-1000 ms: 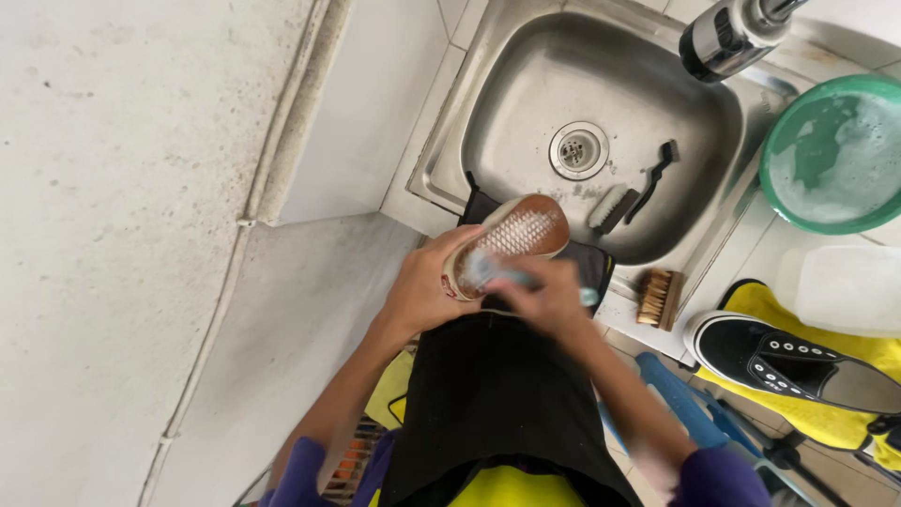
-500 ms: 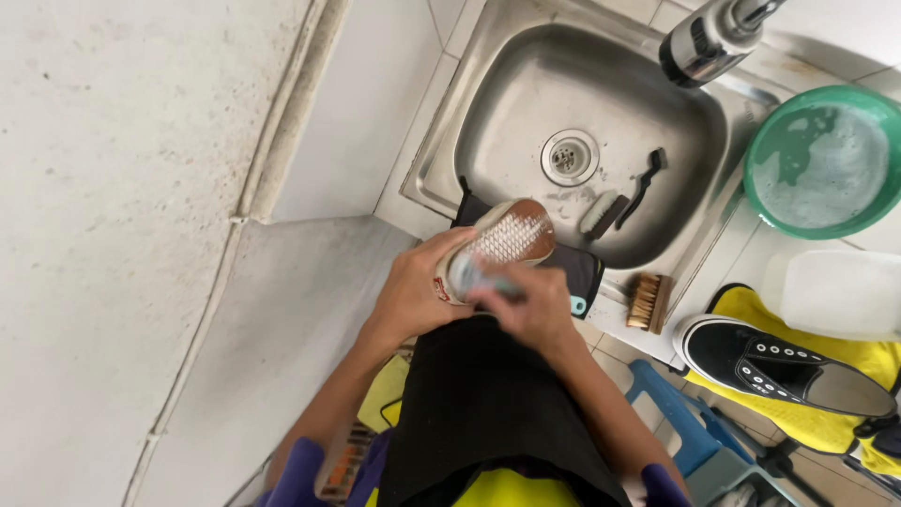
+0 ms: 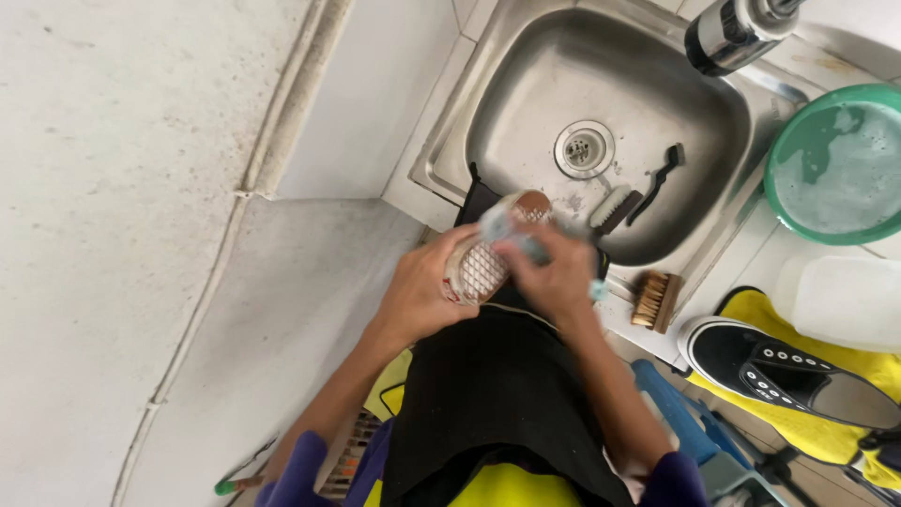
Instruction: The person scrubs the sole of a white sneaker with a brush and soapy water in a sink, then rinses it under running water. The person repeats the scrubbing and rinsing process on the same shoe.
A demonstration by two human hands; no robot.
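My left hand (image 3: 422, 291) grips a shoe (image 3: 488, 263) held sole-up over the near rim of the steel sink (image 3: 526, 84). The sole is pale with a waffle grid and a brown toe patch. My right hand (image 3: 554, 272) presses a small pale blue brush (image 3: 511, 235) onto that sole; it is motion-blurred. A black apron covers my front below the hands.
Two brushes (image 3: 631, 197) lie in the sink basin near the drain (image 3: 582, 148). A wooden brush (image 3: 654, 300) rests on the counter edge. A green basin (image 3: 835, 164) of soapy water, a clear tub (image 3: 840, 300) and a black shoe (image 3: 788, 371) on yellow cloth sit at right. The tap (image 3: 737, 33) hangs above.
The brush in my right hand has travelled along the sole toward the toe, and the shoe has tilted slightly in my left hand.
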